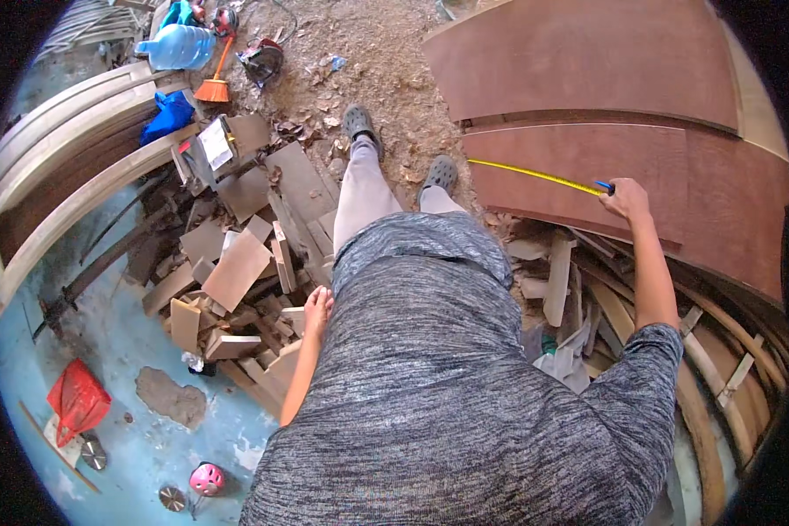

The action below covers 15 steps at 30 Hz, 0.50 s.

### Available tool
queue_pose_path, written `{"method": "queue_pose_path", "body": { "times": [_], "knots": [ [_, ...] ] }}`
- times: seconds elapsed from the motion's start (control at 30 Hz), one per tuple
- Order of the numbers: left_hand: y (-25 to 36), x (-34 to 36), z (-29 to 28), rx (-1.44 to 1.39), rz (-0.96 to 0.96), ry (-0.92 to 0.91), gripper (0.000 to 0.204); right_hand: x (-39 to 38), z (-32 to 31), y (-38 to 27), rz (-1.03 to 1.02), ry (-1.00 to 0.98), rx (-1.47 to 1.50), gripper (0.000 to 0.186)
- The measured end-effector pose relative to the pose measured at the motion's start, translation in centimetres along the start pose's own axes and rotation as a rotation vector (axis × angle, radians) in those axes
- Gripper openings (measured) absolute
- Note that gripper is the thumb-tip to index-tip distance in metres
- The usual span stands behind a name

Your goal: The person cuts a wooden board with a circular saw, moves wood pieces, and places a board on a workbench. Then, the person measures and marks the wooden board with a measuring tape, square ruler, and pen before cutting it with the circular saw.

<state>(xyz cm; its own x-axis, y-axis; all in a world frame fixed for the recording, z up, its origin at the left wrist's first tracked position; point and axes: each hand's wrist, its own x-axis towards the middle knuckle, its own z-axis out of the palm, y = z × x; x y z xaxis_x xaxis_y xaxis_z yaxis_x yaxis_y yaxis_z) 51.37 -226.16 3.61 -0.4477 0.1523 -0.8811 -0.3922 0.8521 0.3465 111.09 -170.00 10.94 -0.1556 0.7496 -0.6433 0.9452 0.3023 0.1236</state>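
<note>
Head view: the hands are well apart. The right hand (624, 202), arm stretched forward and outward, is closed around one yellow tape (535, 175), which runs leftward from it over a brown panel (622, 153); one small blue item (603, 185) pokes out at its fingers. The left hand (318, 309) hangs low, arm bent, fingers curled; whether it holds anything I cannot tell. Left of it lie many wood scraps (238, 270) and, farther off, two metal discs (94, 454) and one red bag (78, 401).

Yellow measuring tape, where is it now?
In the head view's upper right, the thin yellow measuring tape stretches over the reddish-brown wooden panel, leftward from the right hand.
</note>
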Motion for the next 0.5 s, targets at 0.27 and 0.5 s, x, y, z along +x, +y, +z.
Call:
{"method": "queue_pose_path", "body": {
  "times": [0.27, 0.5],
  "knots": [
    [1.1, 0.1, 2.2, 0.004, 0.019, -0.019, 0.057, -0.2, -1.7, 4.6, -0.002, 0.115, -0.086, 0.038],
    [-6.3, 8.8, -2.9, -0.056, 0.277, -0.169, 0.053, -0.2, -9.1, 14.0, 0.019, 0.044, -0.181, 0.042]
  ]
}}
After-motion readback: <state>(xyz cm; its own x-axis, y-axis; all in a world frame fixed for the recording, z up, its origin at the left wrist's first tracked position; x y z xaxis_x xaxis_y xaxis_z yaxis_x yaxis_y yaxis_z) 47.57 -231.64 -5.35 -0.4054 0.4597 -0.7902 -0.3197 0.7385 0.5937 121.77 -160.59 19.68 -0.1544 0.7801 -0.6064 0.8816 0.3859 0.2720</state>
